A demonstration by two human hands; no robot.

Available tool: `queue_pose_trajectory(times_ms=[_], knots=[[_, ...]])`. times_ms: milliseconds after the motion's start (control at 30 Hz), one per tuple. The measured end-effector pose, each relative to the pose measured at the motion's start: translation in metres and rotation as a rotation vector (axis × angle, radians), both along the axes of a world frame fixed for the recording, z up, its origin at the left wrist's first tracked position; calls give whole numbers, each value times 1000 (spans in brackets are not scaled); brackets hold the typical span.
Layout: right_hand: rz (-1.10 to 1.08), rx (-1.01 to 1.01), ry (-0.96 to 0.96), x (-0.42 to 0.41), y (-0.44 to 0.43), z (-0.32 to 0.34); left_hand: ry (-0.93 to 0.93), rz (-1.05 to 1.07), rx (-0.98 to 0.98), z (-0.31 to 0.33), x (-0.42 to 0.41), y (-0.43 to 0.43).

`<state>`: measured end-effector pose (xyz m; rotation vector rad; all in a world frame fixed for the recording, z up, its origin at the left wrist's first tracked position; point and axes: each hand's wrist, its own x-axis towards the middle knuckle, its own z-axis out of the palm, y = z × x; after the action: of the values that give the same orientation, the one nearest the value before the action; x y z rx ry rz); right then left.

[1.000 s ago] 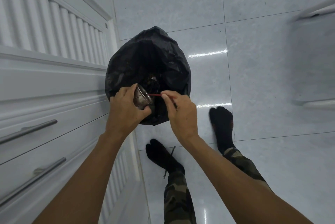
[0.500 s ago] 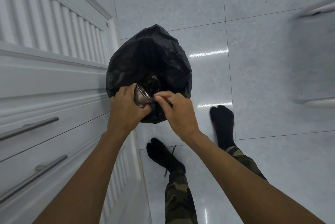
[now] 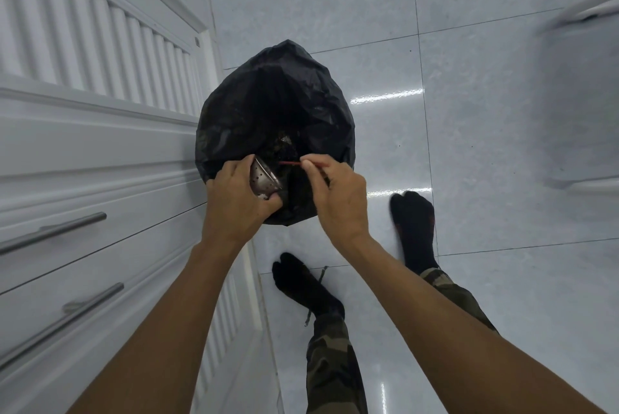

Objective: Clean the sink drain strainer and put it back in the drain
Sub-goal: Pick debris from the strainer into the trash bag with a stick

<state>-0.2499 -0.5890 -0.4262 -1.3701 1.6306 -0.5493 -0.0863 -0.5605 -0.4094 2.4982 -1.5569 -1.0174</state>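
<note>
White cabinet drawers (image 3: pixel 83 212) crowded the left hand (image 3: pixel 234 202); open tiled floor (image 3: pixel 485 145) lay beyond the right hand (image 3: pixel 338 199). The left clutched the metal strainer (image 3: pixel 263 180) over the black bag (image 3: pixel 274 118) holding dark scraps; the right pinched a red stick (image 3: pixel 290 163).

I count my two hands, left (image 3: pixel 234 202) and right (image 3: pixel 338 199), above one black rubbish bag (image 3: pixel 278 105). One metal strainer (image 3: pixel 264 179), one thin red stick (image 3: pixel 290 163), two drawer handles (image 3: pixel 53 232) left of the bag.

Head view, steeply downward, close above hands (image 3: pixel 284 199)
</note>
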Motion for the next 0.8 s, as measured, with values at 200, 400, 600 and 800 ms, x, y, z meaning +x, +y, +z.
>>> queue_pose_trajectory(times_ms=[200, 400, 600, 800], knots=[[202, 28, -58, 4, 6, -1, 0, 6, -1, -1, -3, -1], [39, -24, -84, -4, 0, -4, -4, 45, 3, -2, -2, -1], [85, -12, 15, -3, 5, -7, -7, 37, -6, -3, -6, 2], [223, -10, -50, 0, 6, -4, -13, 29, 3, -6, -2, 2]])
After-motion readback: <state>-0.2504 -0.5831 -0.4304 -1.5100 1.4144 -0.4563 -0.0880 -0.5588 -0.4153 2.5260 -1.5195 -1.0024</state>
